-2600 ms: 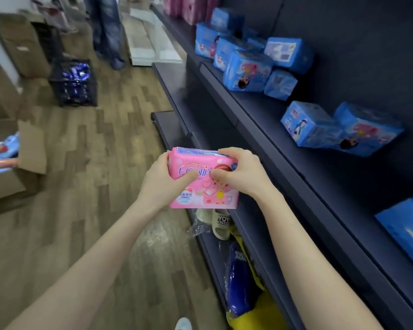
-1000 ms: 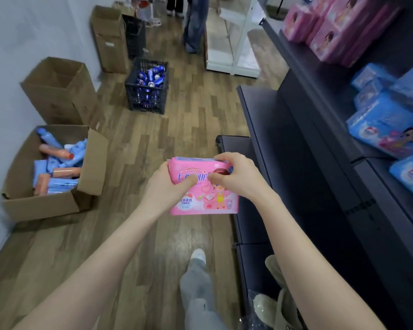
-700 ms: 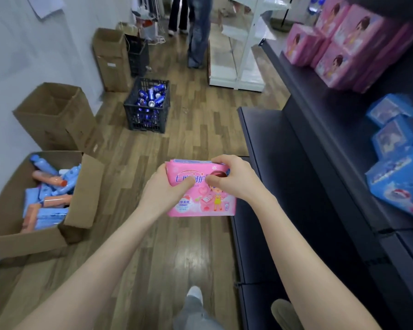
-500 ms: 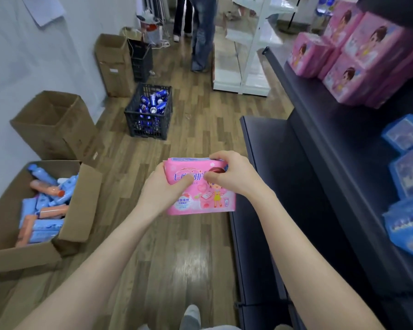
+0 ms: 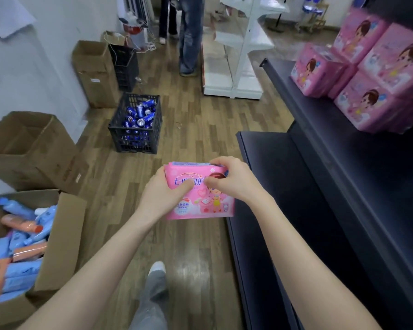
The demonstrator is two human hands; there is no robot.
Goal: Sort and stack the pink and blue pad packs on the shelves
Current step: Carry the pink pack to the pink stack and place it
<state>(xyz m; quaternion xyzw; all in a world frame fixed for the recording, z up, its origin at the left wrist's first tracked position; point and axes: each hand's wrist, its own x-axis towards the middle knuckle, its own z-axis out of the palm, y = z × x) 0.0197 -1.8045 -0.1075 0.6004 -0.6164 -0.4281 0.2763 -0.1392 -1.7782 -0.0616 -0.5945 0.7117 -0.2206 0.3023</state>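
- Dark shelving (image 5: 339,210), down the right of the frame: juts out furthest at the bottom tier, so likely to catch a shin or the shoe (image 5: 156,269) mid-stride and jolt the load.
- Stacked pink packs (image 5: 372,75), upper right: sit in a loose pile on the shelf; liable to topple if another pack gets shoved in hard.
- Open cardboard box (image 5: 65,239) of bottles, lower left, and black crate (image 5: 136,129) of cans, above it: both on the floor beside the walking path; trip hazards with eyes on the shelf.
- Pink pad pack (image 5: 200,203), centre of the frame: held in the air over the floor, just beside the bottom tier, well apart from the pink stack; soft wrapper, apt to slip or crumple.
- Left hand (image 5: 162,194) and right hand (image 5: 234,182): both grip the pack's upper part, thumbs on the front, fingers curled over the top; lower half unsupported, so could slide out when one hand lets go.
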